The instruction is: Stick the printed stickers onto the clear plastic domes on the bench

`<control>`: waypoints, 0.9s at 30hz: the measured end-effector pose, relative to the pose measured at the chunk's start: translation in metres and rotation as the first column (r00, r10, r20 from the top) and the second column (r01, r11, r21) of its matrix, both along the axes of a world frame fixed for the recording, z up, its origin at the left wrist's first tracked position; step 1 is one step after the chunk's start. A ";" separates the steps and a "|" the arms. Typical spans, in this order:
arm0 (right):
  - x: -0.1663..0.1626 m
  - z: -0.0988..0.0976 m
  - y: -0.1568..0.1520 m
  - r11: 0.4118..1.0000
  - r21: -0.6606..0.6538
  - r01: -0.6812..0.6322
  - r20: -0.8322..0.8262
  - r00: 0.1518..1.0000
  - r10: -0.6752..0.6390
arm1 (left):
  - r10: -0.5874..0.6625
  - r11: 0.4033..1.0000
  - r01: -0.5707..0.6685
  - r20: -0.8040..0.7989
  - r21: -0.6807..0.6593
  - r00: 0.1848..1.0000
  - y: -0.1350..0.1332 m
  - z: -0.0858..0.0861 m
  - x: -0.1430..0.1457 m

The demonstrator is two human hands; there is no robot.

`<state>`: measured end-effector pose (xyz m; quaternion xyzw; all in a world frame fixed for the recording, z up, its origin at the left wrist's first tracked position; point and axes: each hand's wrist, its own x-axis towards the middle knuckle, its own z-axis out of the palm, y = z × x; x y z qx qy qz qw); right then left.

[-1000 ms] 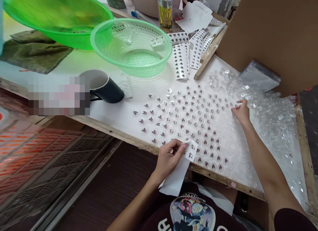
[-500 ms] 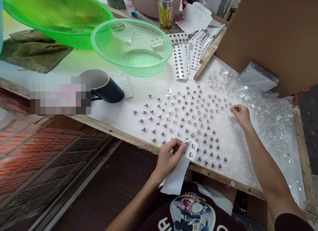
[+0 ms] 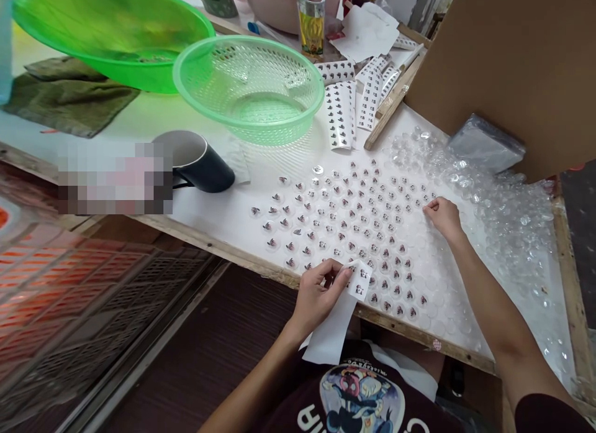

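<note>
My left hand (image 3: 316,296) is closed on a white sticker strip (image 3: 336,324) at the near table edge; the strip hangs down toward my lap and shows two small printed stickers at its top. My right hand (image 3: 441,217) rests on the white board (image 3: 233,215) with its fingertips pinched together, pressing at the right end of several rows of small clear domes with pictures (image 3: 358,228). Whatever sits under the fingertips is too small to make out. Plain clear domes (image 3: 437,302) lie in rows nearer to me.
A heap of loose clear domes (image 3: 507,209) lies right of my hand, below a cardboard sheet (image 3: 507,60). Two green baskets (image 3: 249,85) (image 3: 116,29), a black mug (image 3: 198,163), a green cloth (image 3: 65,94), more sticker strips (image 3: 342,113) and a glass (image 3: 310,20) stand behind.
My right hand has drawn left and slightly down from the heap's edge to the end of the rows. My left hand has kept its hold on the strip.
</note>
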<state>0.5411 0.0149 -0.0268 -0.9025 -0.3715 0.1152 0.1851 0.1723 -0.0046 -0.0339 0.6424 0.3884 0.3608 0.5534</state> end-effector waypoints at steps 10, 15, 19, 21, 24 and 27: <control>-0.097 0.038 -0.037 0.934 0.300 -0.195 -0.121 0.963 0.240 | 0.041 0.999 -0.040 0.029 -0.035 0.999 -0.003 -0.001 0.002; -0.197 0.036 -0.076 0.864 0.337 -0.375 -0.431 0.754 0.496 | 0.051 0.996 -0.048 0.032 -0.075 0.998 -0.004 -0.001 0.001; -0.204 0.027 -0.080 0.873 0.370 -0.318 -0.549 0.683 0.482 | 0.022 0.997 -0.019 0.047 -0.076 0.999 -0.003 -0.001 0.000; -0.197 0.026 -0.080 0.879 0.360 -0.312 -0.571 0.672 0.472 | 0.016 0.997 -0.012 0.052 -0.075 0.999 -0.002 0.000 0.000; -0.193 0.026 -0.081 0.883 0.344 -0.318 -0.586 0.662 0.467 | 0.024 0.996 -0.019 0.067 -0.082 0.997 -0.002 0.002 0.001; -0.197 0.026 -0.083 0.882 0.341 -0.325 -0.573 0.672 0.469 | 0.033 0.995 -0.024 0.089 -0.094 0.995 -0.002 0.002 0.002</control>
